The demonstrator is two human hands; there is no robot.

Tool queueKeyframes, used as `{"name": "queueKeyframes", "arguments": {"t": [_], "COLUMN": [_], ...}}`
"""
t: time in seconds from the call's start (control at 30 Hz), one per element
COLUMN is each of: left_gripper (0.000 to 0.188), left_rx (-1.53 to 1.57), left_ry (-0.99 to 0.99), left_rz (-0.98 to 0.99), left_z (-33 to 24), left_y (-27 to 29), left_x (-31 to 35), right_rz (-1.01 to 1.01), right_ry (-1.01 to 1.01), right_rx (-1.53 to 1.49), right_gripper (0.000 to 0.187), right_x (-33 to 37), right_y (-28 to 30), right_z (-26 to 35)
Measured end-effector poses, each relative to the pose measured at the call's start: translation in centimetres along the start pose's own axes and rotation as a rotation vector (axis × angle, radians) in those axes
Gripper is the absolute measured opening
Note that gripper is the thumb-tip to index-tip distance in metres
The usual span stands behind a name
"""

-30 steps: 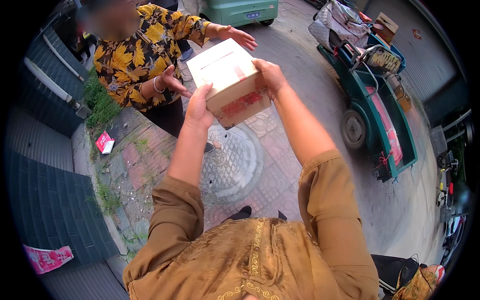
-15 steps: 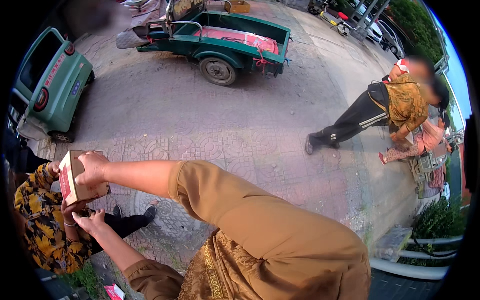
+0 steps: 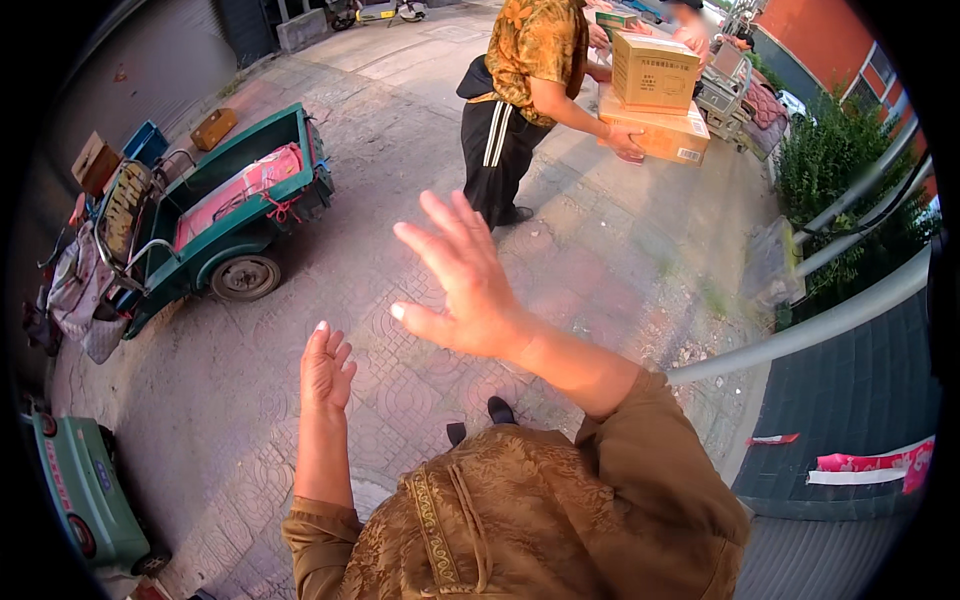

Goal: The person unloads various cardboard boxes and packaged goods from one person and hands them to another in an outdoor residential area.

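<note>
Both my hands are raised in front of my chest with nothing in them. My right hand point(image 3: 465, 285) has its fingers spread, the thumb pointing left. Lower and to the left, my left hand point(image 3: 327, 368) is held upright, its fingers loosely bent and apart from the thumb. Beyond my right hand, a person in an orange patterned shirt point(image 3: 540, 55) carries two stacked cardboard boxes. The smaller upper box point(image 3: 655, 72) rests on a wider lower box point(image 3: 655, 137), supported by that person's hand. Neither of my hands touches them.
A green cargo tricycle point(image 3: 235, 225) stands at the left, with a green car point(image 3: 95, 500) nearer. A second person point(image 3: 692, 35) is partly hidden behind the boxes. To my right run a metal pipe rail point(image 3: 830, 320) and bushes point(image 3: 835, 165). Patterned paving point(image 3: 400, 390) lies underfoot.
My right hand has let go of a cardboard box that a person at the left was also holding. The view has swung right, and that person and box are out of sight.
</note>
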State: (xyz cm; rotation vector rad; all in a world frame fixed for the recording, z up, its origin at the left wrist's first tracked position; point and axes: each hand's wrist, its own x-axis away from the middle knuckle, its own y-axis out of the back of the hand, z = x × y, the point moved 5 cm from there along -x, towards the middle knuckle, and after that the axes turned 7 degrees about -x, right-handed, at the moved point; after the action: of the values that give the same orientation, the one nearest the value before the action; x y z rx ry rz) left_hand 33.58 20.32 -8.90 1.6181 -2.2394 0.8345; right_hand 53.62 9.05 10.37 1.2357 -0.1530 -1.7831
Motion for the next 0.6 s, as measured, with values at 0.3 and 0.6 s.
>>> {"name": "queueKeyframes", "arguments": {"t": [0.3,0.6], "left_gripper": [0.112,0.112], "left_rx": [-0.159,-0.031], "left_ry": [0.286,0.182], "left_rz": [0.574,0.575], "left_z": [6.1,2.1], "left_y": [-30.8,-39.1], "left_x": [-4.9,-9.0], "right_rz": [-0.972,-0.447], "right_ry": [-0.502,-1.109], "right_rx": [-0.092,-0.66], "right_gripper": [0.066,0.087], "right_x": [11.0,9.8], "right_y": [34.5,32.5], "right_z": [-22.8,-38.1]}}
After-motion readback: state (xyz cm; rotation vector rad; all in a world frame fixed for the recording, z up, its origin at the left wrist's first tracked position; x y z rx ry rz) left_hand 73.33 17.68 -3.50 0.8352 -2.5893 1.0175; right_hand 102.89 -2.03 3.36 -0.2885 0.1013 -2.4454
